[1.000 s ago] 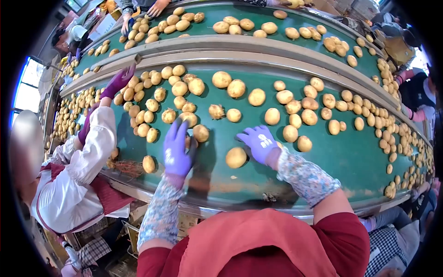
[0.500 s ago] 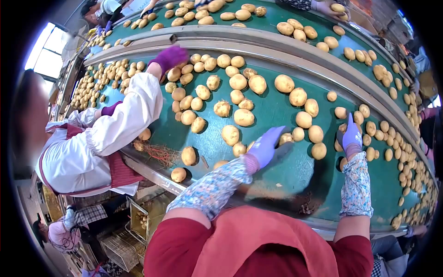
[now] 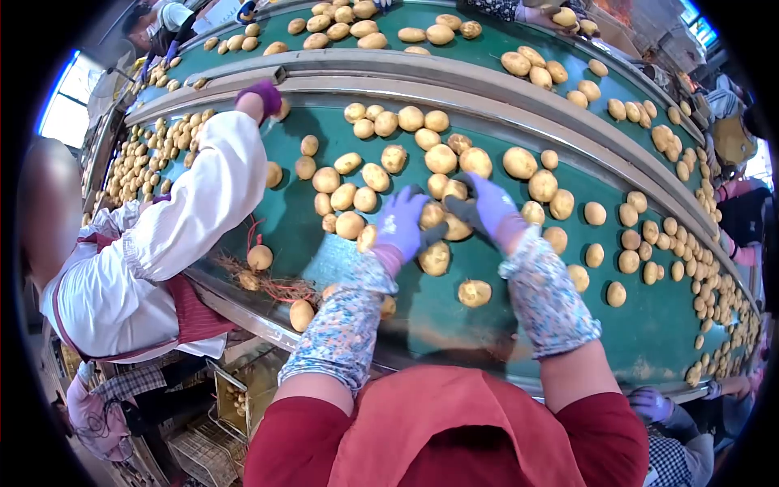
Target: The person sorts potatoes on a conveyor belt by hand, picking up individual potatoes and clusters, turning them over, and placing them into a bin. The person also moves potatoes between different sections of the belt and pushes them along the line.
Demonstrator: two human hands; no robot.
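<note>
My left hand (image 3: 401, 221), in a purple glove with a floral sleeve, lies fingers apart over a cluster of potatoes (image 3: 435, 258) on the green conveyor belt (image 3: 641, 316). My right hand (image 3: 492, 203), gloved the same way, rests just to the right, fingers spread toward one potato (image 3: 455, 189) in the same cluster. Both hands touch potatoes between them; neither is closed around one. A lone potato (image 3: 474, 292) lies nearer me, below my right forearm.
A co-worker in white sleeves (image 3: 187, 211) stands at my left, one purple-gloved hand (image 3: 261, 96) at the metal divider (image 3: 454, 81). Behind it runs a second potato belt (image 3: 487, 32). Roots and debris (image 3: 276, 284) lie at the near edge. Wire crates (image 3: 231, 398) sit below.
Both my hands have come together at the middle of the belt; the right moved left from the far right. The co-worker's arm has stretched further across the belt. Potatoes have shifted along.
</note>
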